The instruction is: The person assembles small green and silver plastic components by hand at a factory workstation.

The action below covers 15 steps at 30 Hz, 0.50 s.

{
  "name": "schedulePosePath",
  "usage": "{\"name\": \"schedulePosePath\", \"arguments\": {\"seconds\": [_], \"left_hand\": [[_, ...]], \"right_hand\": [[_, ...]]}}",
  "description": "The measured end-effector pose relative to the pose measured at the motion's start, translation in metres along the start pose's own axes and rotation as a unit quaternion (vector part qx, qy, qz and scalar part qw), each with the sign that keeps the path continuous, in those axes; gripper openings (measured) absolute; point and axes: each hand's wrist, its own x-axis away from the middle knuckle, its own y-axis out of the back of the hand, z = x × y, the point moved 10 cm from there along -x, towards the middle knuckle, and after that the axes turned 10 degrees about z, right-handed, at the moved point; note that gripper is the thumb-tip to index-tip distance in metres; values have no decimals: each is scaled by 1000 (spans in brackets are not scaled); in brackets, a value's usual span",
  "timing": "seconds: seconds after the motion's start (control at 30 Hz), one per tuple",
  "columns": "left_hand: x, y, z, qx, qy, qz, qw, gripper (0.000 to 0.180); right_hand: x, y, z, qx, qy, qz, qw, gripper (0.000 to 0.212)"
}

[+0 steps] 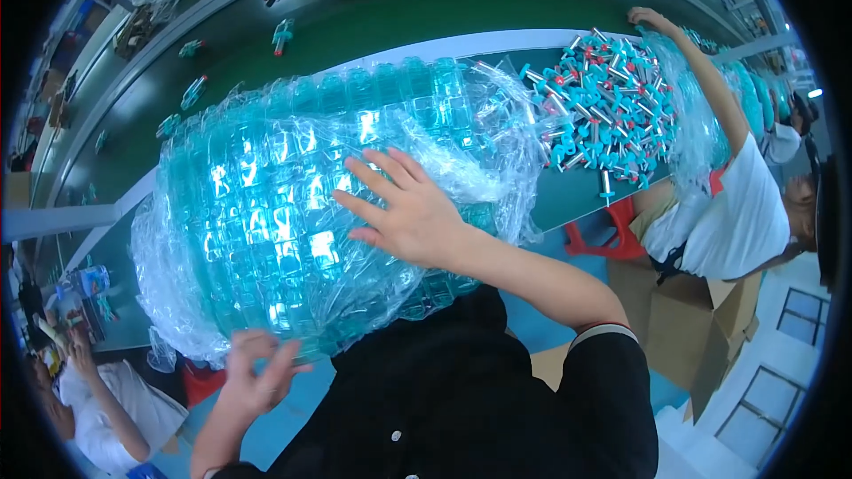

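A large stack of translucent teal plastic pieces (275,204), set in rows and covered with clear plastic film (453,173), lies in front of me on the work surface. My right hand (404,213) rests palm down on the film near the middle of the stack, fingers spread. At the stack's near left edge is my left hand (253,372), thumb and forefinger apart and slightly blurred. Nothing shows in its fingers, and whether it touches the film I cannot tell.
A heap of small teal, silver and red parts (603,106) lies right of the stack. Beyond runs a green conveyor belt (399,13) carrying scattered parts. A co-worker's arm (710,71) reaches in at right, above cardboard boxes (679,328). Another person (106,408) sits at left.
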Motion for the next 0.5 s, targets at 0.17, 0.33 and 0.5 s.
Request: {"name": "schedulePosePath", "arguments": {"seconds": [0.17, 0.33, 0.5], "left_hand": [[-12, 56, 79, 310, 210, -155, 914, 32], [-91, 12, 105, 632, 223, -121, 732, 45], [-175, -21, 81, 703, 138, -12, 697, 47]], "right_hand": [[13, 54, -52, -344, -40, -149, 926, 40], [92, 191, -162, 95, -312, -257, 910, 17], [148, 162, -229, 270, -422, -81, 862, 11]]}}
